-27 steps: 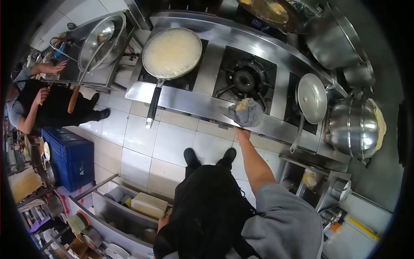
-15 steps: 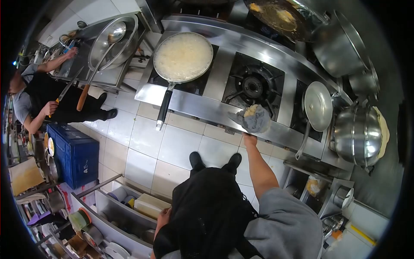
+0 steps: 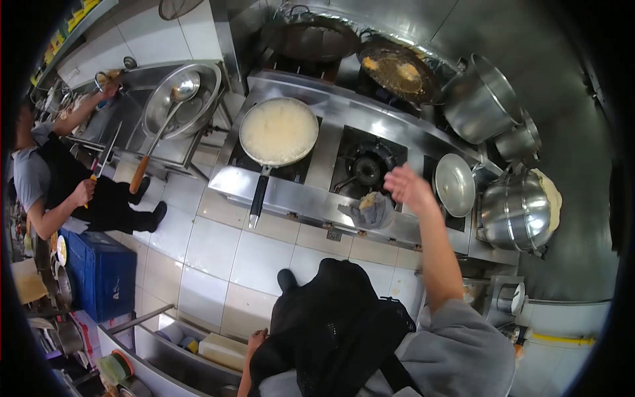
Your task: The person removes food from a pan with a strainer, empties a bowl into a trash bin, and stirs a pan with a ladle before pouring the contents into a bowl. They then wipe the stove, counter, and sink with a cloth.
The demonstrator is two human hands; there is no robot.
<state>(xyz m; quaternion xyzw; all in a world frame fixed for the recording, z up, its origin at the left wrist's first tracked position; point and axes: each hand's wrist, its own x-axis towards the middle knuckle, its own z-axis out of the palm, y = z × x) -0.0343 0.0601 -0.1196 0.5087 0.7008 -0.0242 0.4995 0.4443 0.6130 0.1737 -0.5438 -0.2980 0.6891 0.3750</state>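
Note:
My right hand (image 3: 408, 189) is raised over the stove, its fingers apart and nothing in them, just right of the middle burner (image 3: 366, 170). Below and left of it, a grey cloth (image 3: 370, 212) with a yellowish patch lies on the steel front edge. A frying pan of pale, foamy food (image 3: 278, 131) sits on the left burner, its black handle pointing toward me. Right of my hand is an empty pan (image 3: 455, 185). My left hand (image 3: 257, 339) hangs low beside my apron, near the drawer unit, its fingers too small to make out.
Big pots (image 3: 481, 99) and an oily wok (image 3: 400, 73) stand behind the burners. A steel bowl with a ladle (image 3: 182, 99) rests on the left counter. At the far left a co-worker (image 3: 56, 172) holds a knife. A blue crate (image 3: 99, 274) is beside them.
My right hand has let go of the cloth and moved up and right. The view has shifted. The co-worker still holds the knife.

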